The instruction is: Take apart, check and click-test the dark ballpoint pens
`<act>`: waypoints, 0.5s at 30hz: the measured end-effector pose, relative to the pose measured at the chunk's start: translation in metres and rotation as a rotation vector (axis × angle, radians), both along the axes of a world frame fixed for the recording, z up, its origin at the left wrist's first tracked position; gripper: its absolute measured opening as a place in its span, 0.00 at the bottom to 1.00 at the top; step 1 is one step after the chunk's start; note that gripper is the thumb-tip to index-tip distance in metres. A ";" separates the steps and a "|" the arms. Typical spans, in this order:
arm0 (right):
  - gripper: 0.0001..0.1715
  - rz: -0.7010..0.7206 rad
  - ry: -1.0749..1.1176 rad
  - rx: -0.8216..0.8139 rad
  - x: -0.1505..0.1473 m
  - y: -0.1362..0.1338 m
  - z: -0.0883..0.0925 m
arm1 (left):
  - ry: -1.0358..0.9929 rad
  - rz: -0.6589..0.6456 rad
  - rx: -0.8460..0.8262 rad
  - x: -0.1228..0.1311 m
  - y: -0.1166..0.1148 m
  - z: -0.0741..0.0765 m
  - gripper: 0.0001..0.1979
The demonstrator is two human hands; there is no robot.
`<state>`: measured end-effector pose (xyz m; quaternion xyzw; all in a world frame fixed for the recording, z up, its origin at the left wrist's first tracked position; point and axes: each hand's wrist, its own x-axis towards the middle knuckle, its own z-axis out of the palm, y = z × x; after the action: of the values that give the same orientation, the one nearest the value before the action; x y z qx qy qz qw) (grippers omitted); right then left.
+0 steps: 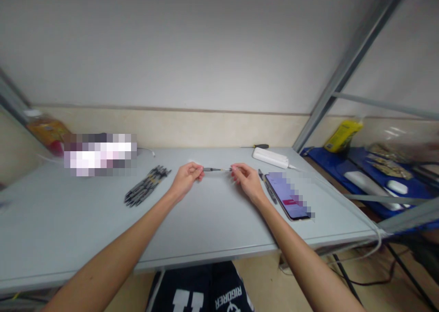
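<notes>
My left hand [190,176] is closed, pinching the grey barrel of a pen [211,169] level above the table. From the barrel's right end a thin refill [223,169] runs across to my right hand [244,177], whose fingertips are closed on its far end. That end is mostly hidden by the fingers. To the left of my left hand lies a bundle of several dark pens [147,186] on the tabletop. Another dark pen piece [268,187] rests just right of my right hand, beside a phone [288,198].
A white power strip [270,157] and a screwdriver [260,146] lie at the back right. A blurred-out object [99,156] and a bottle [48,128] stand at the left. Right of the metal frame [322,106], a blue surface holds a yellow packet [344,134].
</notes>
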<state>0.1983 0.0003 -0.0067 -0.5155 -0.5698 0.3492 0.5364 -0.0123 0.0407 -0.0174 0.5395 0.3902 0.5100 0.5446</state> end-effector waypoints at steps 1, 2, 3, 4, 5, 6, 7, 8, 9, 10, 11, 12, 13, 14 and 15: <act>0.21 -0.012 -0.022 -0.015 -0.001 0.000 0.000 | 0.005 0.000 -0.001 0.000 0.000 0.000 0.16; 0.21 -0.013 -0.043 -0.028 -0.001 0.000 0.000 | 0.007 0.000 -0.001 0.000 0.000 -0.001 0.16; 0.21 -0.007 -0.056 -0.035 -0.001 0.000 -0.001 | 0.007 -0.001 -0.001 0.000 0.001 -0.001 0.16; 0.20 0.005 -0.057 -0.037 -0.001 0.001 -0.002 | 0.006 -0.003 -0.001 0.000 0.001 -0.001 0.16; 0.18 0.020 -0.044 -0.031 -0.001 0.002 -0.004 | 0.005 -0.004 -0.002 0.000 0.001 -0.002 0.15; 0.17 0.033 -0.023 -0.018 0.000 0.003 -0.005 | 0.004 -0.004 -0.002 -0.001 0.001 -0.002 0.15; 0.17 0.044 -0.001 -0.001 0.000 0.003 -0.006 | 0.002 -0.004 -0.002 -0.001 0.002 -0.002 0.15; 0.17 0.057 0.016 0.011 0.000 0.004 -0.006 | 0.001 -0.005 0.000 -0.001 0.002 -0.002 0.15; 0.18 0.068 0.029 0.017 0.000 0.003 -0.006 | -0.001 -0.006 0.002 -0.001 0.002 -0.002 0.14; 0.18 0.076 0.038 0.014 0.000 0.003 -0.005 | -0.001 -0.006 0.004 -0.001 0.002 -0.002 0.14; 0.18 0.074 0.042 0.004 -0.001 0.002 -0.004 | -0.001 -0.006 0.005 -0.001 0.002 -0.002 0.14; 0.18 0.065 0.042 -0.012 -0.001 0.001 -0.002 | -0.001 -0.004 0.007 -0.001 0.002 -0.002 0.14; 0.18 0.053 0.039 -0.032 -0.002 0.000 -0.001 | 0.002 -0.003 0.009 -0.001 0.001 -0.002 0.14; 0.18 0.041 0.036 -0.050 -0.002 -0.001 0.000 | 0.005 0.000 0.011 -0.001 0.001 -0.002 0.14; 0.18 0.035 0.038 -0.061 -0.002 -0.001 0.001 | 0.008 0.001 0.012 -0.001 0.001 -0.002 0.15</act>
<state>0.1961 -0.0009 -0.0062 -0.5149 -0.5575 0.3854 0.5249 -0.0135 0.0421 -0.0196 0.5448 0.3896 0.5104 0.5393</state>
